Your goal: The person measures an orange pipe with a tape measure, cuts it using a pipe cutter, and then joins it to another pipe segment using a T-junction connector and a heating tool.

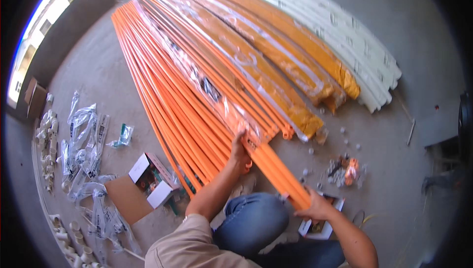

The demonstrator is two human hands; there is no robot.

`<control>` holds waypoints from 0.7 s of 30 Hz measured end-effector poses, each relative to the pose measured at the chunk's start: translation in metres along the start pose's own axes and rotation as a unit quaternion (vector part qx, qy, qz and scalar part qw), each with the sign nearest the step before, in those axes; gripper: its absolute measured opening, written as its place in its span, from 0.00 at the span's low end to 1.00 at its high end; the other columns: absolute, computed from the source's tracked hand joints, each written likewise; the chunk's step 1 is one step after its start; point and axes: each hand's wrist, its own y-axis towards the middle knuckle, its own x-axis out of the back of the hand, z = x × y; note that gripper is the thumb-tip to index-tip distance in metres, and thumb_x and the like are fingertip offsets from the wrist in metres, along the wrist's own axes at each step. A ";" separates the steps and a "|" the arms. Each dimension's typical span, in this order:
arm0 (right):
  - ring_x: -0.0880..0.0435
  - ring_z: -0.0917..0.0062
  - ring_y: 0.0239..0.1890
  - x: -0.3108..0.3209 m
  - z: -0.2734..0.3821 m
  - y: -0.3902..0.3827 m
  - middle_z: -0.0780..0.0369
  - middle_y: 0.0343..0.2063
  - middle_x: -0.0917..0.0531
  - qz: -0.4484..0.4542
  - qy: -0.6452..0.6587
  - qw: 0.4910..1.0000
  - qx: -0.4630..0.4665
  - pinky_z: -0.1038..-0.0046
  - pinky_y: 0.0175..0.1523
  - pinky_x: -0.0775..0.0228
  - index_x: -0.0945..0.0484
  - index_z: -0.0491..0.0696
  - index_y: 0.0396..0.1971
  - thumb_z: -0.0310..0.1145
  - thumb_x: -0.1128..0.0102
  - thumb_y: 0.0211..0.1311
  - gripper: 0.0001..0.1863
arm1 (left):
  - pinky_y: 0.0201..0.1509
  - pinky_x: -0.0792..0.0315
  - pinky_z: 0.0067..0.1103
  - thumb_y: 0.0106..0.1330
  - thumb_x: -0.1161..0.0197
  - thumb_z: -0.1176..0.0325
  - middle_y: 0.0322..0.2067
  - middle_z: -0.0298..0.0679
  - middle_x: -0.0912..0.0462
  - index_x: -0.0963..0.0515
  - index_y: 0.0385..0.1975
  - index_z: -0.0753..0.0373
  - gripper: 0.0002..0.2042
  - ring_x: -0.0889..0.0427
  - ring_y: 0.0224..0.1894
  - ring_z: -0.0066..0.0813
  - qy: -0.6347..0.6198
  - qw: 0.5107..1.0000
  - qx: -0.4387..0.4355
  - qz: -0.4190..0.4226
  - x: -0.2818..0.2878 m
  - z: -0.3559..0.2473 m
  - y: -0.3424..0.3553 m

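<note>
A bundle of orange pipes (278, 169), partly sleeved in clear printed plastic wrap (236, 117), stretches from near my knees toward the far left. My left hand (240, 150) grips the bundle at the wrap's near edge, its fingers curled against the side. Around the near end of the same bundle, my right hand (315, 206) is closed, thumb on top. Loose orange pipes (167, 95) lie fanned out on the floor to the left of the bundle. More orange pipes (266, 125) rest just to its right.
Right of these lie yellow-wrapped pipe bundles (290, 105) and white pipes (364, 61). An open box (165, 194), plastic bags (93, 130) and white pipe fittings (47, 135) are at left. Small grey and orange parts (345, 172) and another box (322, 228) sit at right.
</note>
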 end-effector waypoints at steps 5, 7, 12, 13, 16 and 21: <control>0.16 0.53 0.51 -0.010 -0.002 -0.016 0.45 0.46 0.16 -0.015 0.099 0.995 -0.017 0.62 0.57 0.25 0.31 0.41 0.60 0.39 0.21 0.43 0.42 | 0.57 0.21 0.40 0.67 0.40 0.52 0.48 0.45 0.17 0.28 0.58 0.61 0.25 0.16 0.51 0.42 0.019 0.999 0.037 0.007 0.001 -0.025 0.034; 0.14 0.56 0.48 -0.032 -0.015 0.008 0.46 0.44 0.15 -0.045 0.107 0.993 -0.010 0.63 0.54 0.24 0.29 0.40 0.58 0.38 0.21 0.44 0.40 | 0.57 0.21 0.40 0.68 0.42 0.54 0.50 0.45 0.17 0.28 0.58 0.61 0.23 0.16 0.52 0.42 0.094 0.995 -0.025 -0.012 0.017 -0.026 0.043; 0.12 0.57 0.42 -0.029 -0.015 0.077 0.46 0.39 0.14 -0.100 0.109 0.988 0.051 0.62 0.49 0.22 0.26 0.39 0.53 0.40 0.23 0.45 0.35 | 0.61 0.24 0.38 0.71 0.45 0.56 0.53 0.44 0.19 0.31 0.62 0.62 0.24 0.18 0.55 0.41 0.235 0.955 -0.156 -0.094 0.008 -0.069 0.084; 0.12 0.57 0.41 -0.021 -0.005 0.090 0.47 0.37 0.14 -0.111 0.097 0.987 0.061 0.62 0.48 0.22 0.25 0.40 0.52 0.40 0.23 0.45 0.35 | 0.62 0.24 0.38 0.71 0.46 0.55 0.53 0.44 0.19 0.32 0.63 0.63 0.25 0.19 0.55 0.41 0.260 0.941 -0.190 -0.100 0.007 -0.082 0.098; 0.12 0.56 0.39 0.021 0.016 0.135 0.46 0.36 0.14 -0.134 0.116 0.979 0.101 0.63 0.47 0.21 0.25 0.41 0.54 0.42 0.22 0.43 0.37 | 0.62 0.26 0.41 0.71 0.46 0.53 0.53 0.42 0.19 0.31 0.62 0.60 0.25 0.20 0.56 0.42 0.226 0.961 -0.160 -0.012 -0.020 -0.124 0.144; 0.15 0.69 0.26 0.050 0.018 0.235 0.54 0.28 0.15 -0.120 0.229 0.958 0.121 0.70 0.35 0.22 0.31 0.35 0.60 0.30 0.26 0.47 0.38 | 0.65 0.29 0.44 0.72 0.48 0.46 0.54 0.42 0.20 0.29 0.61 0.56 0.26 0.22 0.58 0.44 0.205 0.971 -0.123 -0.007 -0.016 -0.111 0.208</control>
